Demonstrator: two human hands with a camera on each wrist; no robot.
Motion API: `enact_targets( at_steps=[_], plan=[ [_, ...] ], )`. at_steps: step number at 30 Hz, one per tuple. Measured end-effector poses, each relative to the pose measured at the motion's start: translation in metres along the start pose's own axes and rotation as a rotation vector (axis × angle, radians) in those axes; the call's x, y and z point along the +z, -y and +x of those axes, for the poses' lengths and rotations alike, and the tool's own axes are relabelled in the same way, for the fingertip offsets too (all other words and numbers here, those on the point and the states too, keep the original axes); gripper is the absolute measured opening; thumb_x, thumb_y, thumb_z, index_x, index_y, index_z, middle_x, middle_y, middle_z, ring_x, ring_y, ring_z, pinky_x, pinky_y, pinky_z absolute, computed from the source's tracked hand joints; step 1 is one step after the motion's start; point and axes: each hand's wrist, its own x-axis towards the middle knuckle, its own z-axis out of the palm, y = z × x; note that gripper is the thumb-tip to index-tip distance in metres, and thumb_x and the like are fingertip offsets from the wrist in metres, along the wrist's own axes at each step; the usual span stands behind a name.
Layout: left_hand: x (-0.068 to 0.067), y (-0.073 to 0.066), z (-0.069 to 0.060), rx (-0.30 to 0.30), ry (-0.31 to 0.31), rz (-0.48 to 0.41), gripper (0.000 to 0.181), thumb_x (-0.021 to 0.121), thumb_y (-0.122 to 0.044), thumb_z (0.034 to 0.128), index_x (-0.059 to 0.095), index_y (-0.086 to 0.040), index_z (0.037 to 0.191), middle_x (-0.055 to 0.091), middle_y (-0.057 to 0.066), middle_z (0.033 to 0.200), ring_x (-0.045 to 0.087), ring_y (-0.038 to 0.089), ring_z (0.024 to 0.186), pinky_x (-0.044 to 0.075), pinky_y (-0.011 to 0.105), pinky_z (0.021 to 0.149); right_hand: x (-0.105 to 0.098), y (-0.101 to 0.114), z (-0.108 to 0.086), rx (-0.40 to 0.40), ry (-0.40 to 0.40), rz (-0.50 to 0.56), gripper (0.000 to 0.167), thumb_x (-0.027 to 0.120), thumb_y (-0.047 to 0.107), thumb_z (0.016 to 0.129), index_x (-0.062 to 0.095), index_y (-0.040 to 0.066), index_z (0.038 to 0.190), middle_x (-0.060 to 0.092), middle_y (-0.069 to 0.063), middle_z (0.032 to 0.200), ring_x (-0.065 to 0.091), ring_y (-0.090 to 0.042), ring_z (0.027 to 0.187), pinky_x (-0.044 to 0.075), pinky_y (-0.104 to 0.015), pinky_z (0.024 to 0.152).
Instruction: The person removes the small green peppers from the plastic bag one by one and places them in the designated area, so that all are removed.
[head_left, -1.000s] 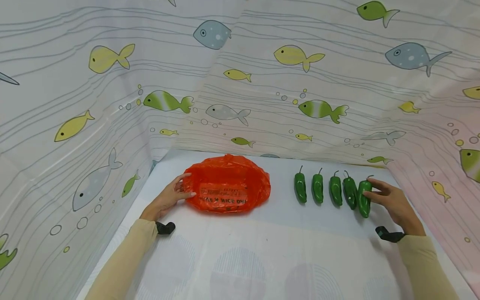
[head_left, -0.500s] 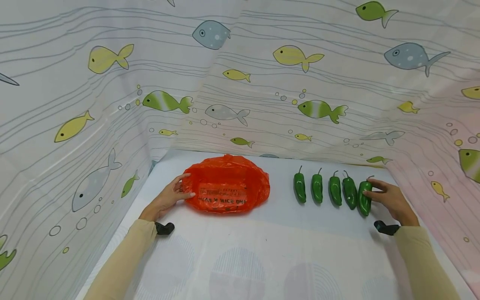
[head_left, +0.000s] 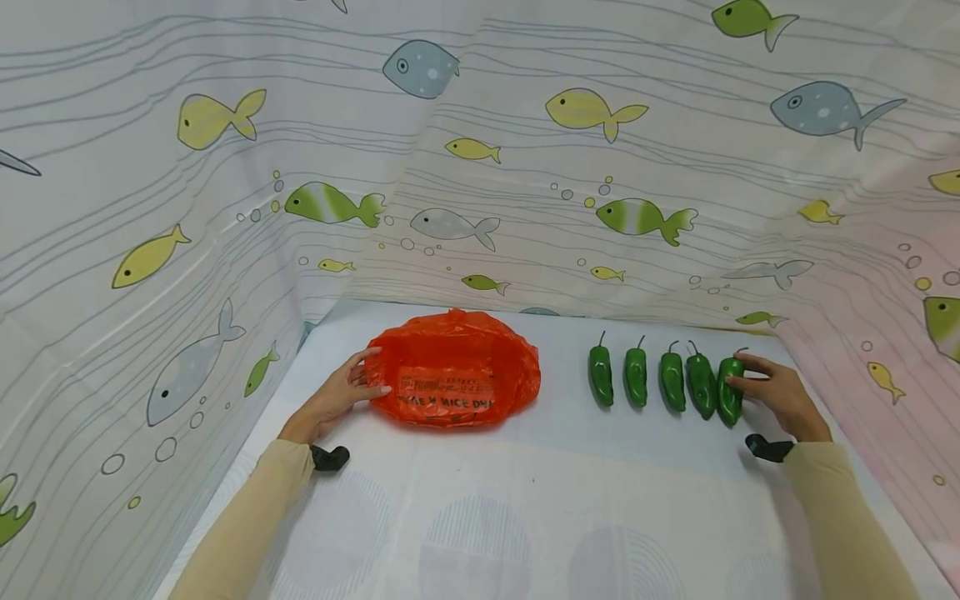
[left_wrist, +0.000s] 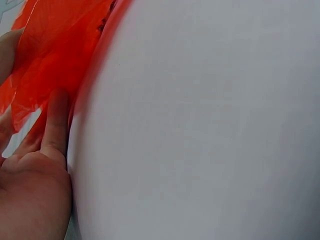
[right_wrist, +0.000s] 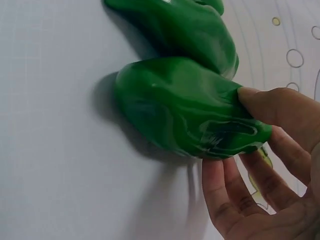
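A red plastic bag (head_left: 450, 400) with dark printing lies on the table, its mouth spread wide. My left hand (head_left: 337, 396) holds the bag's left edge, thumb and fingers on the thin film; in the left wrist view part of a finger (left_wrist: 57, 117) goes behind the red plastic (left_wrist: 55, 55). To the right, several green chili peppers stand in a row, stems away from me. My right hand (head_left: 783, 398) pinches the rightmost pepper (head_left: 730, 392) near its stem end, thumb on one side and fingers on the other. That pepper (right_wrist: 175, 107) lies against its neighbour (right_wrist: 185, 35) in the right wrist view.
The other peppers, among them the leftmost one (head_left: 601, 375) and the one beside the held pepper (head_left: 701, 385), lie left of my right hand. A white patterned cloth (head_left: 540, 500) covers the table. Fish-printed sheets (head_left: 525, 183) wall in the back and both sides.
My right hand has drawn slightly back and left, and the rightmost pepper has shifted a little away from me and settled by its neighbour. The left hand and bag stay put.
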Motion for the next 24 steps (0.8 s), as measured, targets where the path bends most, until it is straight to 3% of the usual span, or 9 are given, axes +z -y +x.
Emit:
enact_targets(
  at_steps=[2,4,6,8,10,14,17,20,24],
  plan=[
    [0.000,0.001,0.000,-0.005,-0.002,-0.005,0.092,0.082,-0.015,0.0897,0.026,-0.022,0.163,0.029,0.016,0.163,0.033,0.036,0.145,0.048,0.030,0.104,0.001,0.000,0.000,0.009,-0.009,-0.003,0.084,0.072,0.040,0.098,0.031,-0.001,0.158,0.030,-0.031,0.159,0.051,-0.016,0.113,0.051,-0.021,0.084],
    [0.000,0.002,0.000,-0.012,-0.009,-0.006,0.092,0.083,-0.015,0.0890,0.027,-0.023,0.162,0.030,0.015,0.162,0.034,0.035,0.144,0.048,0.030,0.103,0.002,-0.001,0.000,0.007,-0.013,0.005,0.084,0.070,0.041,0.098,0.030,-0.001,0.159,0.027,-0.031,0.160,0.048,-0.030,0.123,0.051,-0.037,0.096],
    [0.000,0.003,0.000,-0.014,-0.010,-0.004,0.092,0.083,-0.016,0.0892,0.027,-0.024,0.162,0.030,0.014,0.162,0.035,0.035,0.144,0.048,0.031,0.104,0.004,-0.001,0.001,0.005,-0.020,0.021,0.085,0.070,0.042,0.098,0.029,0.000,0.160,0.027,-0.031,0.161,0.041,-0.043,0.132,0.045,-0.055,0.105],
    [0.001,0.004,0.000,-0.018,-0.017,-0.007,0.091,0.083,-0.016,0.0887,0.029,-0.025,0.161,0.031,0.013,0.161,0.035,0.034,0.143,0.048,0.032,0.104,0.005,-0.003,0.002,0.005,-0.022,0.039,0.085,0.070,0.042,0.098,0.029,0.001,0.160,0.026,-0.031,0.162,0.037,-0.047,0.136,0.036,-0.067,0.108],
    [0.001,0.004,0.000,-0.015,-0.009,-0.007,0.092,0.082,-0.016,0.0895,0.027,-0.024,0.162,0.029,0.014,0.162,0.034,0.035,0.144,0.047,0.034,0.106,0.006,-0.006,0.003,0.007,-0.024,0.041,0.085,0.071,0.042,0.098,0.029,0.001,0.160,0.026,-0.031,0.162,0.042,-0.040,0.133,0.034,-0.067,0.109],
    [0.001,0.005,0.001,-0.013,-0.008,-0.003,0.091,0.082,-0.016,0.0900,0.027,-0.023,0.162,0.029,0.015,0.163,0.034,0.035,0.145,0.046,0.033,0.107,0.007,-0.012,0.005,0.026,-0.042,0.017,0.085,0.069,0.045,0.098,0.031,0.001,0.159,0.030,-0.029,0.161,0.052,-0.021,0.120,0.042,-0.058,0.107],
    [0.002,0.005,0.001,-0.001,-0.004,-0.002,0.091,0.081,-0.015,0.0912,0.026,-0.021,0.163,0.029,0.017,0.162,0.034,0.036,0.145,0.048,0.028,0.103,0.009,-0.015,0.006,0.062,-0.066,0.032,0.085,0.069,0.047,0.098,0.032,0.001,0.159,0.029,-0.028,0.162,0.052,-0.029,0.125,0.041,-0.058,0.108],
    [0.003,0.004,0.001,0.016,-0.009,0.002,0.089,0.080,-0.014,0.0916,0.026,-0.021,0.163,0.030,0.017,0.162,0.035,0.037,0.143,0.049,0.026,0.100,0.011,-0.016,0.006,0.088,-0.087,0.079,0.086,0.068,0.048,0.098,0.031,0.003,0.160,0.027,-0.028,0.163,0.041,-0.044,0.136,0.031,-0.065,0.113],
    [0.004,0.001,-0.001,0.057,-0.034,0.124,0.085,0.082,-0.018,0.0906,0.033,-0.022,0.160,0.033,0.015,0.161,0.037,0.036,0.141,0.045,0.038,0.107,0.012,-0.010,0.004,0.083,-0.134,0.110,0.086,0.067,0.052,0.098,0.031,0.004,0.160,0.031,-0.029,0.161,0.040,-0.043,0.136,0.027,-0.067,0.114]
  ],
)
